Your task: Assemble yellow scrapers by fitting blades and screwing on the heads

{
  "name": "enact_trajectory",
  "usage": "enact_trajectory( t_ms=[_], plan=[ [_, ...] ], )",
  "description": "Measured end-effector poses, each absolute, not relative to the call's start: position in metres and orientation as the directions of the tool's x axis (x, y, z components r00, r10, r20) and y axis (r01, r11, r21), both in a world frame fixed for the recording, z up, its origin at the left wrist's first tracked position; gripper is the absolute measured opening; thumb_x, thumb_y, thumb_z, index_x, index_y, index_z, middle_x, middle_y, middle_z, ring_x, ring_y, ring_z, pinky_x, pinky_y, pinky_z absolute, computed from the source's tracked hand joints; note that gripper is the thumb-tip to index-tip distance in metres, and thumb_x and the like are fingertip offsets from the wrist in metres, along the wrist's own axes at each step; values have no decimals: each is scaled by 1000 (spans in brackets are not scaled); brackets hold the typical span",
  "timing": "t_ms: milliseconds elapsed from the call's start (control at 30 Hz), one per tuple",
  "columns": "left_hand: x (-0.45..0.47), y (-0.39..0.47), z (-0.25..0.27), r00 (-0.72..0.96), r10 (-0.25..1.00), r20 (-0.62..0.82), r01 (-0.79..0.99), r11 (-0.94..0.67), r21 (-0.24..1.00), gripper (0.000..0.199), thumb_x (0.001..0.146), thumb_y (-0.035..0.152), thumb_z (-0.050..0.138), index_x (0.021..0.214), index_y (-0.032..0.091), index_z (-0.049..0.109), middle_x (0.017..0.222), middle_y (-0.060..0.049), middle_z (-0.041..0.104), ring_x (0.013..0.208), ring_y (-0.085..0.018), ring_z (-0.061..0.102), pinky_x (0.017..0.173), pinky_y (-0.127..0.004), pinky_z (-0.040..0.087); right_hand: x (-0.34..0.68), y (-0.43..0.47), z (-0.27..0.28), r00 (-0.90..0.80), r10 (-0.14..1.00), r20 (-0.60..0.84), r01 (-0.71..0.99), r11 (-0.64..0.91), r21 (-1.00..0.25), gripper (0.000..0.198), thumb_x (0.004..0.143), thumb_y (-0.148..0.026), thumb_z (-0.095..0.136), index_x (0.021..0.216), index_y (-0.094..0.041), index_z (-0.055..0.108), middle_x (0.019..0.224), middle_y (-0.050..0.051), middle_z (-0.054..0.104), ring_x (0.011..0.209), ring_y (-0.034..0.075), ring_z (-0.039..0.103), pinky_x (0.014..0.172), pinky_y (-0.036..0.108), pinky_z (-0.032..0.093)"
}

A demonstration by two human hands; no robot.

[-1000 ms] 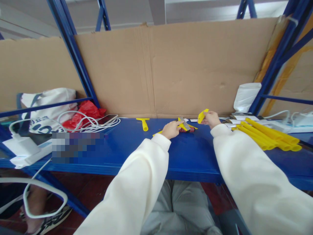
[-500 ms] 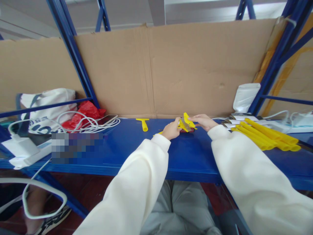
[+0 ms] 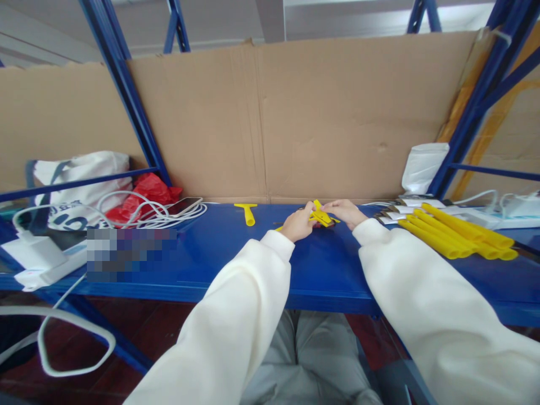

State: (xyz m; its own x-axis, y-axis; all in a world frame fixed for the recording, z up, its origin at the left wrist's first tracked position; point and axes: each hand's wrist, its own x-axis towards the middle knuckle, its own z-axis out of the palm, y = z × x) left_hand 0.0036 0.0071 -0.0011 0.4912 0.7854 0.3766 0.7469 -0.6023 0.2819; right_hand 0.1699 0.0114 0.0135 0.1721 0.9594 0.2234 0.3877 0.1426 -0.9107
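blue bench (image 3: 236,253): under both hands | left hand (image 3: 297,224): fingers closed on yellow piece (image 3: 324,219) | right hand (image 3: 345,211): fingertips at its right side, grip can't tell | piece: between hands, toward back; probably light, stiff, slick plastic, take by edges

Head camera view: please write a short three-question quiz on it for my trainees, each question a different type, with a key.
1. True or false: the yellow tubes lie nearer the left hand than the right hand.

2. What colour is the crumpled plastic by the white cables?
A. Green
B. Red
C. Black

3. Fill the gap: a yellow T-shaped piece lies on the blue table, to the ____ of the left hand, which holds another yellow piece.

Key: 1. False, they lie beyond the right hand. 2. B. 3. left.
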Motion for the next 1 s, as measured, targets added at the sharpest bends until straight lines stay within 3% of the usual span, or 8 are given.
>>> enact_trajectory(
  t_ms=[200,467,1000],
  plan=[
    [2,7,-1,517,754,404,727,-636,257,36,89,20,52,124,24,48,118,-8,68,111,-25,64,89,-32,50,167,11,13,185,951,249,454,142,-879,16,66,-22,76,58,-15,63,62,1,66,60,11,56,61,23,46],
    [2,12,-3,498,758,421,715,-634,295,30,88,20,54,118,23,54,113,-7,71,105,-24,66,87,-32,50,194,23,15,298,877,378,485,202,-851,16,67,-19,72,57,-17,60,60,0,62,64,12,57,70,27,49],
    [2,15,-5,481,705,521,653,-685,324,28,83,15,59,110,22,62,121,-6,64,116,-20,59,100,-32,46,256,42,-8,338,865,370,699,32,-715,15,66,-16,68,53,-17,61,55,1,60,66,18,61,72,30,49]
  ],
)
